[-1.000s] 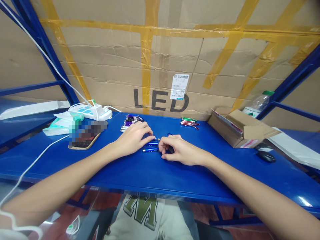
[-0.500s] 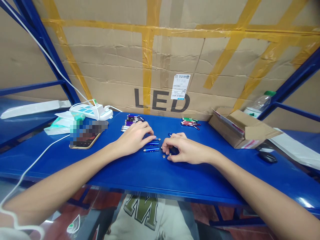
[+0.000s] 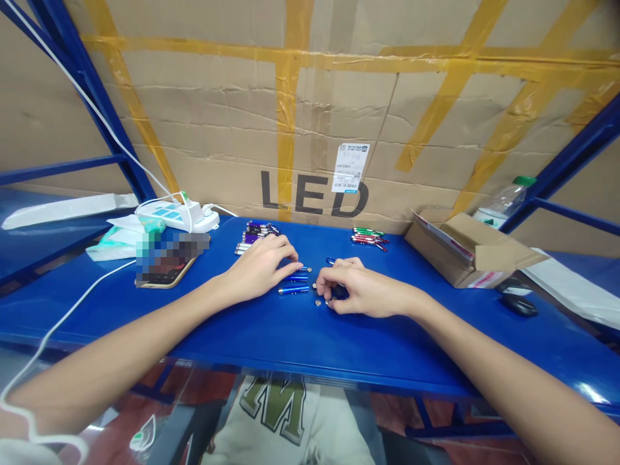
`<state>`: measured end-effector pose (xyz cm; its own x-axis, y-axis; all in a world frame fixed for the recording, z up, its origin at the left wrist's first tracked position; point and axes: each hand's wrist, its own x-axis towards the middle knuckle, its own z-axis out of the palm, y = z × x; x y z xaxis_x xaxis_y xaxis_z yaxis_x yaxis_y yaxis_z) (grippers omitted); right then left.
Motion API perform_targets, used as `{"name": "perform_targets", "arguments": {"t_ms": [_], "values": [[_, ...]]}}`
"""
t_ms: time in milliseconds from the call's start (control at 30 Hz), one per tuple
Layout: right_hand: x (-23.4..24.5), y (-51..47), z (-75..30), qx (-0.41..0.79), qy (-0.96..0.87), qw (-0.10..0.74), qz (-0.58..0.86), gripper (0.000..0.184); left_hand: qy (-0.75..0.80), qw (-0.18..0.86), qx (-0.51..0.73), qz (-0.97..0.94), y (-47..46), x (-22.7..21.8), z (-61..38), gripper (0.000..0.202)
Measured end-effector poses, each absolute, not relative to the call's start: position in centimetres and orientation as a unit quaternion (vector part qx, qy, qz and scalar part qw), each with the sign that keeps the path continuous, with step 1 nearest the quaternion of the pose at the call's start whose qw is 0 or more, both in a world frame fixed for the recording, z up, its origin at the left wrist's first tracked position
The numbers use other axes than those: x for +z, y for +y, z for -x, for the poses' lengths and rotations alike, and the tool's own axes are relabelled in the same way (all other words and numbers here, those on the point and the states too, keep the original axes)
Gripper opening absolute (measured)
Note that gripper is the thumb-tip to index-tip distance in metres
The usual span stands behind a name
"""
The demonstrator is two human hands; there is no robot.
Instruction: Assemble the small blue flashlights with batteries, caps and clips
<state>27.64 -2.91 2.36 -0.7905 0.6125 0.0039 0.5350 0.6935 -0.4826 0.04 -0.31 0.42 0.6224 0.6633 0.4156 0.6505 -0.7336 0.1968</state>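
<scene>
My left hand rests palm down at the middle of the table, fingers loosely bent and thumb apart, its thumb by the end of a blue penlight tube. Nearer me lies another blue penlight tube. My right hand is curled over the table, thumb and forefinger apart above small round silvery pieces, perhaps button cells. One such round piece lies in front of the fingers, another by the left thumb. Something dark under my right palm is mostly hidden.
Behind my left hand are several purple, black and silver penlights; green and red penlights lie at the back right. Around them are a phone, a power strip, an open cardboard box and a black mouse. A cardboard wall stands behind.
My right thumb and fingertips have shifted slightly to the right, by the small round pieces. My left hand has stayed in place.
</scene>
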Motion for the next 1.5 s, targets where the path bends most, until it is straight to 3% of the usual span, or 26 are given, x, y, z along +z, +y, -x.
{"name": "perform_targets", "arguments": {"t_ms": [300,1133,1500], "values": [[2.4,-3.5,-26.9,0.243,-0.909,0.077,0.330,0.025,0.369,0.012,0.225,-0.902,-0.2,0.5,0.0,0.034],[2.4,-3.2,-27.0,0.217,-0.910,0.101,0.338,0.017,0.369,0.015,0.232,-0.900,-0.3,0.5,0.0,0.036],[3.5,-3.2,-27.9,0.186,-0.913,0.060,0.359,0.016,0.366,0.014,0.237,-0.900,-0.3,0.5,0.0,0.032]]}}
